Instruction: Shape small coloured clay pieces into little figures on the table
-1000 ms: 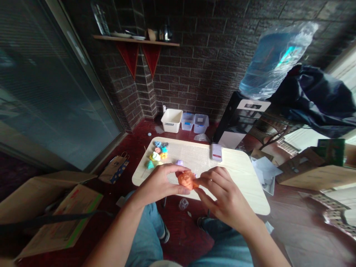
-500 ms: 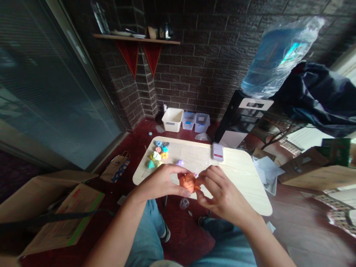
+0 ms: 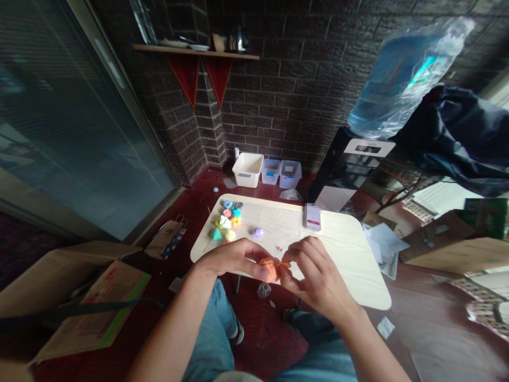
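An orange lump of modelling clay [image 3: 271,270] is held between my two hands above the table's near edge. My left hand [image 3: 238,260] grips its left side between thumb and fingers. At its right side my right hand [image 3: 308,268] pinches a small piece of the same clay between thumb and forefinger. Just beyond lie a purple clay lump [image 3: 257,232] and some tiny pink bits [image 3: 280,248]. Several coloured clay lumps [image 3: 226,220], in blue, pink, yellow, white and green, are grouped at the table's left end.
The pale table [image 3: 350,260] carries a bubble-wrap sheet [image 3: 274,217] and a phone [image 3: 313,217]. Behind it stand a white bin [image 3: 247,171] and two clear bins [image 3: 290,175]. A water dispenser [image 3: 345,170] is at the back right; an open cardboard box [image 3: 91,307] is at left.
The orange clay has been turned and sits slightly lower, with a piece at its right now drawn out in my right fingers. The purple lump and pink bits show more fully.
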Demonstrator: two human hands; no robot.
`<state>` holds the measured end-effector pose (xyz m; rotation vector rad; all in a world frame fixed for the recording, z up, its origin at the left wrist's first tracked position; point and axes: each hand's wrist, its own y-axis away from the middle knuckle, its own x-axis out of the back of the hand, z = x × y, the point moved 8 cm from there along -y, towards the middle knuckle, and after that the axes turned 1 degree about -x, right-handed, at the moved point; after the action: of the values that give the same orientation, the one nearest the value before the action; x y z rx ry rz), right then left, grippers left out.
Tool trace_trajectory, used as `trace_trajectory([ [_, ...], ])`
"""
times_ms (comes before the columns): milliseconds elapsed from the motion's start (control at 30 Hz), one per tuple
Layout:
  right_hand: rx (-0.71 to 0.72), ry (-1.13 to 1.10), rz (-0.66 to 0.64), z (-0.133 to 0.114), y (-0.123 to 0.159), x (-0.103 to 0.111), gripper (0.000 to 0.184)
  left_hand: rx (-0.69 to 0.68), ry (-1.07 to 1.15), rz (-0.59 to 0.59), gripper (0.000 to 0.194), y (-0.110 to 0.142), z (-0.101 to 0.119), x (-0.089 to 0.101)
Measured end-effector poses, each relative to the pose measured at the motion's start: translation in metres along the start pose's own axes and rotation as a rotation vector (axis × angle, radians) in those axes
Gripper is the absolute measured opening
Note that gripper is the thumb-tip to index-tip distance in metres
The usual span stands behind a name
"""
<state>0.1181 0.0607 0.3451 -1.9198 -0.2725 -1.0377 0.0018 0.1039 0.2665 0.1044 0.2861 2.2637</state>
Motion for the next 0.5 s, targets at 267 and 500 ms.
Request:
trace_trajectory([
  [267,-0.400,-0.384,0.333,0.052,0.023,-0.004,0.005,0.055,0.083,-0.069,0.038,-0.017,-0.032,0.000],
  [500,-0.920,-1.311,0.422,0.088,0.047,-0.064,0.017,0.030,0.148,0.095,0.042,-0.029,-0.055,0.013],
])
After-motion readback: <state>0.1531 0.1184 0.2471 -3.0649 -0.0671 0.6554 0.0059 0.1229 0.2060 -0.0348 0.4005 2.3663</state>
